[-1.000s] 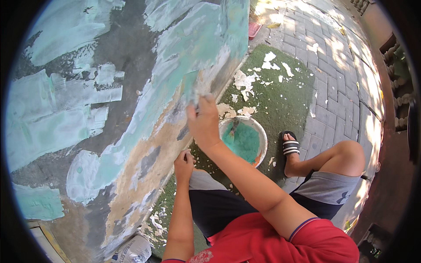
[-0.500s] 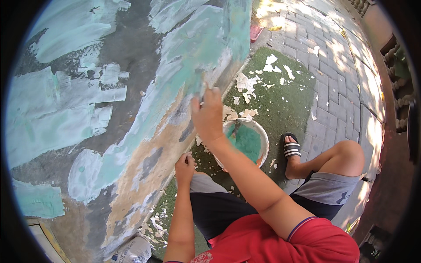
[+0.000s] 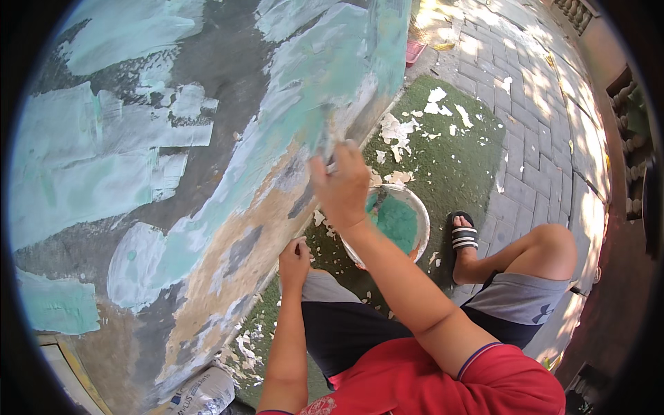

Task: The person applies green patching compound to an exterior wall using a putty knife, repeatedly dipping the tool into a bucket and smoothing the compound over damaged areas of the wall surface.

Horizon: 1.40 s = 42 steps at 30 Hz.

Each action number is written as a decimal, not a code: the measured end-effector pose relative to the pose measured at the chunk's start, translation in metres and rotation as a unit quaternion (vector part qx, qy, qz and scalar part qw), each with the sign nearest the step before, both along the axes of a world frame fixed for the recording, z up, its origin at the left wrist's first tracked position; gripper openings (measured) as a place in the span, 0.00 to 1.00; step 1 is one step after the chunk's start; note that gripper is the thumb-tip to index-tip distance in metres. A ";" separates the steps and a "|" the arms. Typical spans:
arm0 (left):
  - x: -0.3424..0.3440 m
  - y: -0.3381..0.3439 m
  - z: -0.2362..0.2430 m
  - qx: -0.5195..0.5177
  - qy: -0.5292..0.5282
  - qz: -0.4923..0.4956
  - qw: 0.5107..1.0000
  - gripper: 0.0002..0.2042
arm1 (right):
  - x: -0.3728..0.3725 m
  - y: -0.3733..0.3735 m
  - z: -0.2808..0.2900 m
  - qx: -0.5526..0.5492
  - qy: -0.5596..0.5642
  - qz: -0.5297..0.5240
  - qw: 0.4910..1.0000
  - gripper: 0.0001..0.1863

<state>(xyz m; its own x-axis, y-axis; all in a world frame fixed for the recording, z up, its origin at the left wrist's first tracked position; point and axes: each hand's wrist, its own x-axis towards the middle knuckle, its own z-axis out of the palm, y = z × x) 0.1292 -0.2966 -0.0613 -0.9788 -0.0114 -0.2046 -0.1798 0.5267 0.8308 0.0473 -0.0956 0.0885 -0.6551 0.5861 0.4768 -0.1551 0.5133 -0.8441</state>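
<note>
My right hand [image 3: 342, 183] is closed around a slim hand tool [image 3: 328, 131], blurred by motion, its tip against the lower part of the wall. I cannot tell its exact kind. Turquoise and whitish paint [image 3: 304, 104] covers the wall there in rough strokes, with tan and grey patches [image 3: 238, 252] below. A white bucket [image 3: 423, 225] of turquoise paint [image 3: 398, 225] stands beyond my right forearm, something dark leaning inside its rim. Beside the wall's base, above my knee, my left hand [image 3: 295, 261] has its fingers curled; whatever they may hold is hidden.
Peeled paint flakes [image 3: 398, 131] litter a green mat [image 3: 456, 166] along the wall. Grey paving [image 3: 529, 166] runs to the right, past my sandalled foot [image 3: 463, 238]. A white printed container [image 3: 207, 393] lies at lower left; a red tray [image 3: 414, 52] sits by the far wall corner.
The view has shifted slightly, so the wall and mat sit a little further right. My right hand stays at the wall with the blurred tool; my left hand keeps its place near the knee.
</note>
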 end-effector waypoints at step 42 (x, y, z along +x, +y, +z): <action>0.000 -0.003 -0.003 -0.085 0.028 -0.031 0.995 0.12 | -0.004 -0.049 0.015 0.013 0.005 0.112 0.994 0.28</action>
